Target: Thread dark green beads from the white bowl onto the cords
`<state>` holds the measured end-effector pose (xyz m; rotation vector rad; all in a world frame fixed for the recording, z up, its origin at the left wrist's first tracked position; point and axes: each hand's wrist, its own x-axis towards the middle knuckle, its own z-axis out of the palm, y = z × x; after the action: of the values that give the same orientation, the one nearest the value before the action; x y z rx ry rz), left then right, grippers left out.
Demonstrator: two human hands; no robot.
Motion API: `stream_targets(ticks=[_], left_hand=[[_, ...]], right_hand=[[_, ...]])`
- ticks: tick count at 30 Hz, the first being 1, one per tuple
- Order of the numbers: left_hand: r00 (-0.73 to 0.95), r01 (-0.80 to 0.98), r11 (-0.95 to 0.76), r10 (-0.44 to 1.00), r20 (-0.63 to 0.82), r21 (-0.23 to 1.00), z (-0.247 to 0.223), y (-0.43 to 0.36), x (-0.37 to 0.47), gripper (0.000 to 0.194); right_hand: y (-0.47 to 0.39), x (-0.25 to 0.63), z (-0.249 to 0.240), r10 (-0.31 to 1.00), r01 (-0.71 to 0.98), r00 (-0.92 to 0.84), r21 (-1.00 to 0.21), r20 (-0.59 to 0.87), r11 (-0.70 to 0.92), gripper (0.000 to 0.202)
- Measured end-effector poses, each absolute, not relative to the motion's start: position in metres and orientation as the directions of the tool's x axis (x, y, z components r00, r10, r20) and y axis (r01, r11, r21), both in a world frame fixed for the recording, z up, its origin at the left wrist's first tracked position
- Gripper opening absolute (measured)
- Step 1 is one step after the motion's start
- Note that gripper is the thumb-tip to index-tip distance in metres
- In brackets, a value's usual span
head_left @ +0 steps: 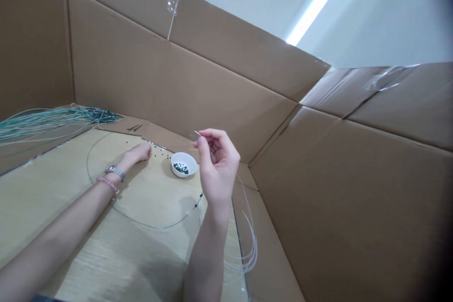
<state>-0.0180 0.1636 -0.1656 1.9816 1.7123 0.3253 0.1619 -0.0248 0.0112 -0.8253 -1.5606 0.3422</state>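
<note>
My right hand (218, 165) is raised in the middle, thumb and fingers pinched on a thin white strand (197, 133) whose tip pokes out above the thumb. My left hand (141, 152), with a watch and a pink bracelet on its wrist, rests on the table with its fingers curled down; what they hold, if anything, is hidden. Several small dark beads (162, 155) lie loose just right of it. Between the hands stands a white bowl (184, 159) with more dark beads inside. A thin green strand (141, 222) curves across the table, with dark beads near its right end.
Tall cardboard walls (226, 75) enclose the pale tabletop (152, 255). A bundle of green and white strands (71, 117) lies at the far left. Near the back wall are small dark tools (134, 128). Loose white strands (252, 255) coil along the right edge.
</note>
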Motion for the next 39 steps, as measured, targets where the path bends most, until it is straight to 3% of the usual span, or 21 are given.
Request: stream_targets(ticks=[7,13,16,19,20,22,24,26,32,39], left_hand=[[0.151,0.850,-0.034,0.972,-0.181,0.526,-0.156,0.152,-0.014,0.028],[0.196,0.704,-0.170,0.980,0.041,0.689,-0.102,0.144,-0.014,0.021],[0.197,0.511,-0.345,0.939,0.283,0.788,-0.060,0.122,-0.009,0.018],[0.111,0.299,-0.504,0.862,0.495,0.810,-0.025,0.080,0.001,0.024],[0.074,0.197,-0.558,0.828,0.555,0.806,-0.017,0.065,0.005,0.024],[0.006,-0.195,-0.637,0.760,0.650,0.746,-0.006,0.037,0.011,0.021],[0.001,-0.423,-0.609,0.740,0.672,0.671,0.000,0.017,0.015,0.020],[0.037,-0.513,-0.560,0.743,0.669,0.651,0.002,0.005,0.016,0.021],[0.102,-0.531,-0.519,0.746,0.658,0.670,0.004,-0.003,0.013,0.032],[0.240,-0.630,-0.389,0.726,0.645,0.672,0.005,-0.010,0.015,0.027]], right_hand=[[-0.028,0.160,0.010,0.658,0.276,0.012,-0.635,0.753,0.722,0.011],[-0.035,0.158,0.009,0.620,0.286,0.088,-0.616,0.779,0.734,0.007],[-0.038,0.157,0.009,0.593,0.312,0.118,-0.596,0.797,0.740,0.007],[-0.042,0.155,0.009,0.530,0.344,0.142,-0.544,0.836,0.766,0.007],[-0.044,0.154,0.008,0.505,0.358,0.147,-0.521,0.851,0.775,0.008],[-0.048,0.152,0.008,0.462,0.391,0.148,-0.481,0.875,0.785,0.011],[-0.052,0.149,0.008,0.415,0.419,0.135,-0.431,0.900,0.799,0.015],[-0.056,0.147,0.008,0.350,0.439,0.116,-0.364,0.929,0.821,0.021],[-0.063,0.142,0.010,0.164,0.545,0.088,-0.185,0.983,0.817,0.028],[-0.065,0.139,0.011,0.121,0.576,0.061,-0.134,0.991,0.807,0.027]])
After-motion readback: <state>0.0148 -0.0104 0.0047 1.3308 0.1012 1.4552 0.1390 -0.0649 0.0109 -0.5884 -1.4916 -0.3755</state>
